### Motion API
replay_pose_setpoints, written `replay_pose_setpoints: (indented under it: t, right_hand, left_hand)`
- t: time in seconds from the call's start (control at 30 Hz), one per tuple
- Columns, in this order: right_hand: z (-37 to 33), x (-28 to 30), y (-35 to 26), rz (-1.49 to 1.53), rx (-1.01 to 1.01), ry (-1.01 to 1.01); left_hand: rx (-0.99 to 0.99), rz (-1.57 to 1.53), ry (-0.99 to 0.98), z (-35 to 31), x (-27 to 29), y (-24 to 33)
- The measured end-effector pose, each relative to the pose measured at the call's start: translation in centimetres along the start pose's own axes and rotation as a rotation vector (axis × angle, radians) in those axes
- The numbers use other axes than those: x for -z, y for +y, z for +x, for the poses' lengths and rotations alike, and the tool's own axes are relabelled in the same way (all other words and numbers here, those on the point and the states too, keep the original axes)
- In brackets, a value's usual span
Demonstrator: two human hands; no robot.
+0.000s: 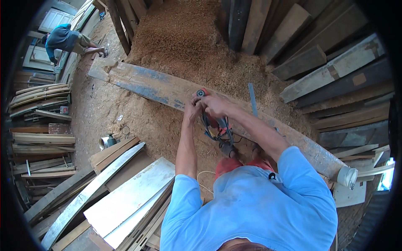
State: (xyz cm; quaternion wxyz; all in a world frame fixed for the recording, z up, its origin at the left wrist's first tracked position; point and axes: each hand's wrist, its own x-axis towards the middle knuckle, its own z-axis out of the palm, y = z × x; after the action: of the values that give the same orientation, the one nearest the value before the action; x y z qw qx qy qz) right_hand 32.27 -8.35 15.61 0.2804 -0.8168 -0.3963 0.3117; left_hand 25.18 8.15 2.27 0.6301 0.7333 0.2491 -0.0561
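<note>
Above the long worn plank (167, 85), a red-and-black corded power tool (214, 123) is held close in front of me. It has a round red end with a dark centre, and loops of black cord hang about its body. My left hand (192, 108) closes its fingers at the tool's side, just below the round end. Beside it my right hand (215, 106) bends over the tool, fingers curled in and meeting the left. What the fingertips pinch is hidden between the hands. Patches of blue-grey paint mark the plank.
Sawdust and shavings (180, 37) cover the ground. A metal strip (252, 99) lies across the plank; a pale tin (347, 177) is at its right end. Stacked boards (130, 201) lie at lower left, leaning timbers (331, 75) at right. Another person (65, 39) bends over far left.
</note>
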Motion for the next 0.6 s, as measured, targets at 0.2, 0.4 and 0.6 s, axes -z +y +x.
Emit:
replay_pose_setpoints:
  t: [0.2,0.4,0.6]
  right_hand:
    - [0.9,-2.7,2.2,0.166,-0.131,0.199]
    - [2.3,-4.8,3.9,0.252,-0.189,0.256]
    - [-4.4,-6.9,4.6,0.752,-0.331,0.143]
  left_hand:
    - [-0.02,-0.214,-0.34,-1.2,2.2,-0.7]
    - [-0.248,0.344,-0.341,-2.2,2.0,-1.6]
    - [-0.129,0.515,-0.148,-3.5,1.5,2.5]
